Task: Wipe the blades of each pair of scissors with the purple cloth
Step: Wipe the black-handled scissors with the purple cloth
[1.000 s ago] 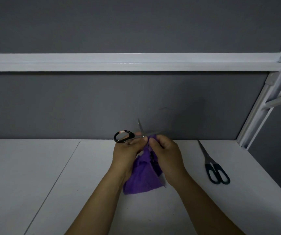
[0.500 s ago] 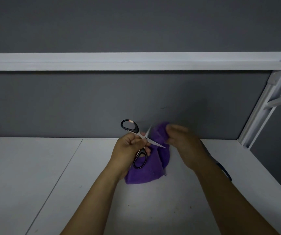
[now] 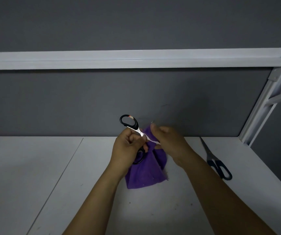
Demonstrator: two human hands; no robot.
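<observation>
Scene: a person works at a white table (image 3: 51, 184) against a grey wall (image 3: 136, 99); a white rail (image 3: 136, 59) crosses the upper part of the frame.

Black-handled scissors (image 3: 129, 122): held up at the centre of the frame, spread open. One handle loop stands above the left hand, the other shows below it against the cloth. One bright blade runs down to the right towards the right hand; the other blade is too blurred to place.

Left hand (image 3: 128, 146): fingers clenched round the scissors at about the pivot, where blades meet handles.

Right hand (image 3: 170, 143): just right of centre, fingers curled into the purple cloth with the thumb raised. It seems to pinch cloth over the blade, though the exact contact is hidden.

Purple cloth (image 3: 144, 172): bunched at the top between the two hands, hanging down in a loose fan to the table, lower centre.

Second scissors (image 3: 219, 167): closed, dark handles, flat on the table at the right, tip pointing away from the person, well apart from the hands.

Step, as I judge it: wiping one blade of the open pair; the second pair looks untouched.

Handling: the scissors are stiff, light, smooth metal with sharp edges, best held by the handles or pivot and wiped from the spine side. The cloth is soft and limp, so it needs bunching into a thick pad between fingers and edge.
</observation>
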